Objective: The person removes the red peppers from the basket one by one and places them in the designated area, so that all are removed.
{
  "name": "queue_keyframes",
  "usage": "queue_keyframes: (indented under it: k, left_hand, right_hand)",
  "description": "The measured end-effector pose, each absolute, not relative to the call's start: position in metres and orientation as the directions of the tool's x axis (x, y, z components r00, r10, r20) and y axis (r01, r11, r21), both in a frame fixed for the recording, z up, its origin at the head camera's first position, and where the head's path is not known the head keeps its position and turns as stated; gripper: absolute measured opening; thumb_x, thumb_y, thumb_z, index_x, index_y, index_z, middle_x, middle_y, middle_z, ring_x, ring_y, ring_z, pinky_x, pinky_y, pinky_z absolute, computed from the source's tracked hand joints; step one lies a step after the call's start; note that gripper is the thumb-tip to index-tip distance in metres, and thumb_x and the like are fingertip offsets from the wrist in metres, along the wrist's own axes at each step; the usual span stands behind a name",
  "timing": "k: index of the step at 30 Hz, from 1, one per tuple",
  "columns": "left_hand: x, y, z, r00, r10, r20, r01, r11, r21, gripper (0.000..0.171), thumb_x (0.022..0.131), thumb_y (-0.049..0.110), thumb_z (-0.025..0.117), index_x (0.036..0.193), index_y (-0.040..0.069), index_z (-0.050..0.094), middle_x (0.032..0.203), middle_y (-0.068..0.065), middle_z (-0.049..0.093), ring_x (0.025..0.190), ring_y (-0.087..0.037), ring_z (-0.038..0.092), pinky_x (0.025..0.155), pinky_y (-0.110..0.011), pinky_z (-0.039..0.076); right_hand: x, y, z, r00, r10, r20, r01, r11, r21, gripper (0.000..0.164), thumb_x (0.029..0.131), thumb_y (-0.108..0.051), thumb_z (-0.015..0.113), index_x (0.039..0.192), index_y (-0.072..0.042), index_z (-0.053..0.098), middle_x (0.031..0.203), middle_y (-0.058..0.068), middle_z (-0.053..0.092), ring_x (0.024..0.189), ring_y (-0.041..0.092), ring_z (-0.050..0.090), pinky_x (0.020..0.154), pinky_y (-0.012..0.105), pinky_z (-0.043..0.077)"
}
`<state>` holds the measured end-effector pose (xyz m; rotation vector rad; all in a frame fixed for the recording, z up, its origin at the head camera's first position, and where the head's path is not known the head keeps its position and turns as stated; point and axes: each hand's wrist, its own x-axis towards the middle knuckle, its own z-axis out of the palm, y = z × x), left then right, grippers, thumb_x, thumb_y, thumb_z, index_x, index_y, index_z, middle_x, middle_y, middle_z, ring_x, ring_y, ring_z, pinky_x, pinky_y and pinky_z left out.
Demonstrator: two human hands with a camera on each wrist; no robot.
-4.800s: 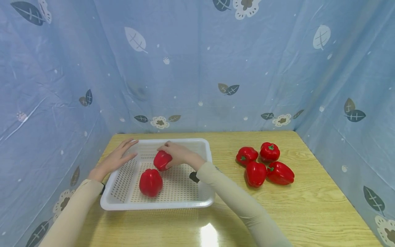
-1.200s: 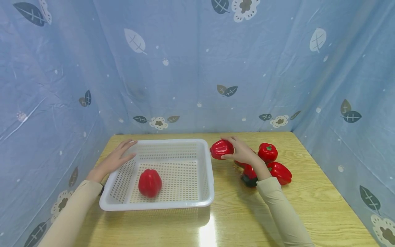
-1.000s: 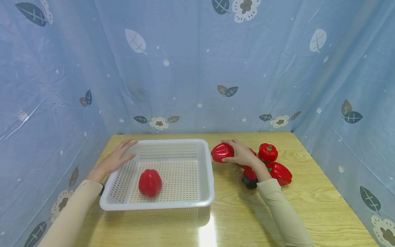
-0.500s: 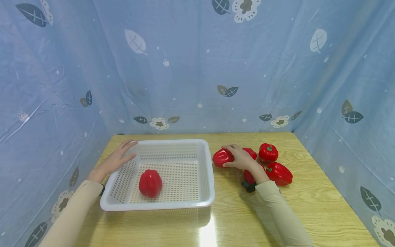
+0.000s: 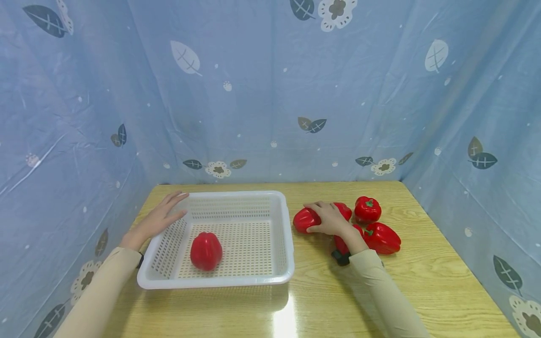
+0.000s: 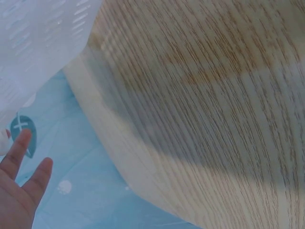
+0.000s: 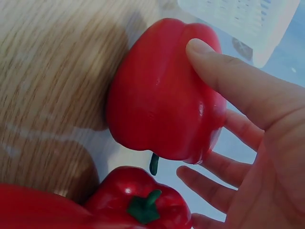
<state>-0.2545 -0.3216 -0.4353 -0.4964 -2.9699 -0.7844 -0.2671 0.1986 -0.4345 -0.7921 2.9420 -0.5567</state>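
My right hand (image 5: 329, 219) holds a red bell pepper (image 5: 305, 220) beside the basket's right side, low at the table. In the right wrist view the thumb lies across the pepper (image 7: 162, 90), some fingers reach round its far side, and its green stem points down the frame. At the white plastic basket (image 5: 211, 283), my left hand (image 5: 157, 219) rests by the left rim with fingers spread, holding nothing. One red bell pepper (image 5: 206, 251) sits inside the basket. In the left wrist view the left hand (image 6: 21, 191) shows only in part, below the basket wall (image 6: 47, 38).
Right of the held pepper lie several more red bell peppers: one at the back right (image 5: 367, 209), one on its side (image 5: 382, 238), and others partly hidden by the right hand and wrist. The wooden table (image 5: 220, 312) meets a blue patterned curtain (image 5: 270, 103) at the back.
My right hand has carried one pepper out of the basket to the right, then lowered it toward the table. The left hand has stayed at the rim.
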Motion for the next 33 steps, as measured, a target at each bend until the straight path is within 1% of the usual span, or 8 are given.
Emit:
queue_keyframes:
  k: [6,16,22,29,33]
  left_hand:
    - [-0.253,-0.321,-0.436,-0.949,0.297,0.103,0.309,0.816,0.489,0.063,0.093,0.047,0.048,0.147,0.024,0.026,0.155,-0.012,0.012,0.137,-0.044,0.016,0.097,-0.073,0.02]
    - [-0.251,-0.32,-0.436,-0.953,0.286,0.097,0.296,0.82,0.49,0.063,0.093,0.046,0.048,0.147,0.024,0.026,0.154,-0.013,0.012,0.137,-0.044,0.016,0.098,-0.073,0.019]
    - [-0.252,-0.321,-0.436,-0.955,0.284,0.089,0.29,0.821,0.493,0.063,0.093,0.047,0.048,0.147,0.026,0.024,0.155,-0.013,0.011,0.137,-0.044,0.016,0.097,-0.073,0.019]
    - [-0.253,-0.321,-0.436,-0.955,0.284,0.085,0.288,0.823,0.49,0.063,0.093,0.047,0.048,0.147,0.028,0.024,0.155,-0.012,0.01,0.137,-0.044,0.016,0.097,-0.073,0.02]
    - [-0.253,-0.32,-0.434,-0.954,0.287,0.09,0.293,0.821,0.49,0.063,0.093,0.047,0.048,0.147,0.027,0.024,0.155,-0.012,0.011,0.137,-0.044,0.016,0.097,-0.073,0.02]
  right_hand:
    - [-0.268,0.199,-0.439,-0.872,-0.487,0.055,-0.472,0.806,-0.356,0.076,0.075,-0.033,0.076,0.139,-0.012,0.042,0.133,0.02,0.045,0.122,0.039,0.041,0.107,0.063,0.015]
    - [-0.266,0.195,-0.438,-0.879,-0.471,0.07,-0.467,0.823,-0.324,0.076,0.075,-0.029,0.076,0.139,-0.01,0.041,0.137,0.023,0.04,0.123,0.045,0.037,0.106,0.066,0.015]
    - [-0.27,0.193,-0.437,-0.885,-0.462,0.055,-0.453,0.828,-0.331,0.078,0.074,-0.029,0.078,0.14,-0.011,0.04,0.138,0.022,0.039,0.126,0.043,0.036,0.107,0.065,0.013]
    - [-0.274,0.192,-0.431,-0.879,-0.476,0.038,-0.458,0.816,-0.352,0.076,0.076,-0.029,0.076,0.14,-0.012,0.04,0.139,0.022,0.038,0.128,0.043,0.034,0.108,0.065,0.009]
    - [-0.275,0.189,-0.425,-0.868,-0.493,0.061,-0.482,0.807,-0.341,0.074,0.078,-0.031,0.074,0.14,-0.011,0.04,0.139,0.022,0.038,0.126,0.043,0.035,0.107,0.064,0.013]
